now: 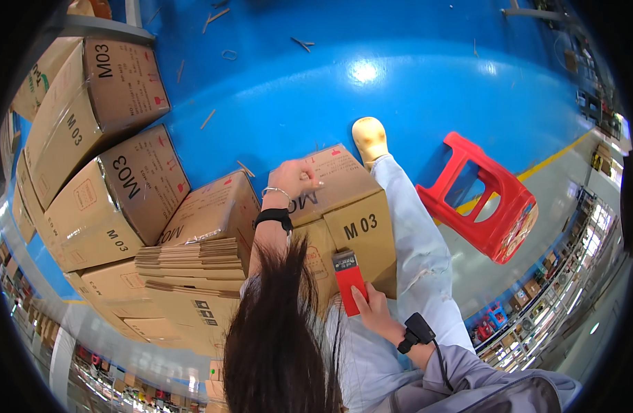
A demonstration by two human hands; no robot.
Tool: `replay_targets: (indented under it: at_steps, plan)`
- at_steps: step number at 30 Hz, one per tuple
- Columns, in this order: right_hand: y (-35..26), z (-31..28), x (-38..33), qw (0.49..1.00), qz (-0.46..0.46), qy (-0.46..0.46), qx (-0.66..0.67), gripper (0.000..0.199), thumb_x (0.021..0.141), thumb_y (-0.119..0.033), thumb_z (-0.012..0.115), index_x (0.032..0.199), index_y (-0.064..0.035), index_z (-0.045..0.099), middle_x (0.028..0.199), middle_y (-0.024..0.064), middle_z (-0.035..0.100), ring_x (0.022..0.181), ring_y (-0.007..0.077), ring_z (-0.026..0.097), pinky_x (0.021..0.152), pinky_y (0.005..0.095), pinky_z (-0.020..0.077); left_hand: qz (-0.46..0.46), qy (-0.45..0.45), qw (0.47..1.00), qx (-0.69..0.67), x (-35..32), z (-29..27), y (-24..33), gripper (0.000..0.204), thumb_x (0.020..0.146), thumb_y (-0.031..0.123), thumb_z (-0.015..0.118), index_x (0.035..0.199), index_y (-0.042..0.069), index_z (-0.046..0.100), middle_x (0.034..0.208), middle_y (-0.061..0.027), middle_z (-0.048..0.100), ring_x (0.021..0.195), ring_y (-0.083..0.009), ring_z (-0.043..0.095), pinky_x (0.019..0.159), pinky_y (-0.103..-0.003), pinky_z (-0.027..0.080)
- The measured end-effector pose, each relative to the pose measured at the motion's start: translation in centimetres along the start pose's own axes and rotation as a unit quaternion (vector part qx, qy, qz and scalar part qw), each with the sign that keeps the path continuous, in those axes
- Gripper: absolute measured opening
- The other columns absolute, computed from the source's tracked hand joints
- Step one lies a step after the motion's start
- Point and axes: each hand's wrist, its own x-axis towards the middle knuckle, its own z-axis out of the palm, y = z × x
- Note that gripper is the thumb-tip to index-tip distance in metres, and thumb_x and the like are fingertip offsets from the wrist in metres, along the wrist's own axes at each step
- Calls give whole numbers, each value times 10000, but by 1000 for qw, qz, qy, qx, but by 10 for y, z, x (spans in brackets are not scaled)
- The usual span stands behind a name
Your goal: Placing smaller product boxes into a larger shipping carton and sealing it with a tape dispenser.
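Note:
In my right hand is a small flat red packet with a dark printed end. The thumb lies across the red part and the hand rests near my thigh. Directly in front stands a brown carton, its printed side turned up and touching my leg. My left hand is over that carton's upper side with its fingers curled in; whether something small is between them is hidden. Dark hair hangs over part of my left arm.
A stack of folded cardboard lies left of my arm. Several taped cartons are piled further left. A red plastic stool lies tipped over at the right. Thin cardboard strips are scattered on the blue floor.

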Motion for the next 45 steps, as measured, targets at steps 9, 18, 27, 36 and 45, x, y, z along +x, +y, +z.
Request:
replay_targets:
  at_steps: [9,18,27,36,45]
  plan:
    - [4,0,4,1000,-24,3,-12,331,949,-273,530,900,54,547,666,230,581,611,305,632,545,377,440,-75,54,959,269,-1,12,-2,273,753,300,753,897,87,661,1263,-104,481,1055,-314,541,864,-402,476]
    - [4,-11,6,999,-44,3,-5,341,948,-276,528,891,59,553,664,258,573,646,397,614,548,396,439,70,3,989,131,-64,35,39,398,935,331,453,1043,-29,584,1037,-208,631,992,-369,594,864,-446,467]
    - [16,-1,14,999,-34,11,2,375,951,-316,520,927,54,574,728,282,600,703,421,619,587,411,474,52,264,948,171,-69,76,45,428,942,401,432,915,16,615,959,-178,653,883,-345,636,743,-481,494]
    - [13,-8,19,996,-85,18,10,399,949,-351,513,989,42,571,763,267,628,754,439,622,653,454,492,62,316,921,218,-67,81,44,276,902,252,481,713,82,588,684,-122,637,584,-315,627,558,-439,508]
    - [13,6,14,999,-39,16,-5,437,939,-401,509,951,31,572,780,284,622,758,457,612,668,480,484,74,369,904,202,-70,79,35,270,882,218,512,661,75,570,602,-121,610,507,-338,594,511,-440,496]
